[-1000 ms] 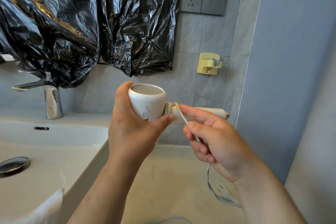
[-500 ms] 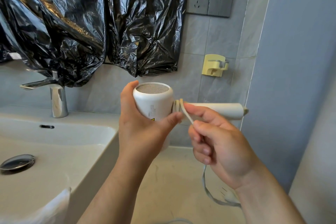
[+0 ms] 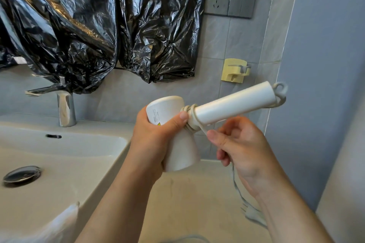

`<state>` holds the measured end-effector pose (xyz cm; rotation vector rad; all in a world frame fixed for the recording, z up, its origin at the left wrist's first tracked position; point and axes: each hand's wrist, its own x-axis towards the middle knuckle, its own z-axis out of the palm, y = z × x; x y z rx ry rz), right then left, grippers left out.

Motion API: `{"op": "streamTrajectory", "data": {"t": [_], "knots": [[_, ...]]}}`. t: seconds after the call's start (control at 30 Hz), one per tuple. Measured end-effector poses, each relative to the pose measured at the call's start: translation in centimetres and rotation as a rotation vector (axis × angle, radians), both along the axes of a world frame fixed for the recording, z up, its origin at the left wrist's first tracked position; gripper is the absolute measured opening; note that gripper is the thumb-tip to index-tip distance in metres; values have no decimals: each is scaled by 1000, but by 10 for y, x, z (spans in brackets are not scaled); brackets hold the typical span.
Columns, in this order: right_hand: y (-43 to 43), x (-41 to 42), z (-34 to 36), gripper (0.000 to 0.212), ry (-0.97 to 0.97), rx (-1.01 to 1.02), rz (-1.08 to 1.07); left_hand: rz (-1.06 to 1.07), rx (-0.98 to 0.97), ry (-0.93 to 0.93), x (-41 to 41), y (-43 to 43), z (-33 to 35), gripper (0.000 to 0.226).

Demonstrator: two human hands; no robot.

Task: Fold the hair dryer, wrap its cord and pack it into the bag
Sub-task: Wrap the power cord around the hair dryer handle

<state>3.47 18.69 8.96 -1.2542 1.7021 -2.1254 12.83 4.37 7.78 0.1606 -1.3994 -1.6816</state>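
Centre frame: the left hand (image 3: 153,142) grips the white dryer (image 3: 180,152) round its body, thumb across the label, nozzle pointing down. The handle (image 3: 233,106) sticks out to the right, tilted up, with a loop at its tip. The cord (image 3: 192,113) sits in a few turns at the joint between body and handle. From there a strand runs down to the right hand (image 3: 243,152), fingers curled, pinching it just below the handle. More cord hangs under that hand, and the plug (image 3: 251,213) dangles at lower right over the counter (image 3: 187,203). Sink (image 3: 69,154) and tap (image 3: 66,108) are at left; black plastic (image 3: 98,25) covers the upper left.
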Motion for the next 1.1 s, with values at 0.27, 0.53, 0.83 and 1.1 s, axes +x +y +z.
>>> {"op": "streamTrajectory", "data": {"t": [0.27, 0.53, 0.83, 1.1], "knots": [[8, -6, -7, 43, 184, 165, 131, -263, -110, -246, 3, 0, 0, 68], [8, -13, -6, 37, 161, 107, 159, -194, -64, -263, -9, 9, -7, 75], [17, -15, 1, 19, 318, 176, 119, -408, 59, -193, -9, 16, -8, 48], [36, -33, -3, 44, 473, 533, 142, -479, -116, -241, -3, -1, -18, 56]]}}
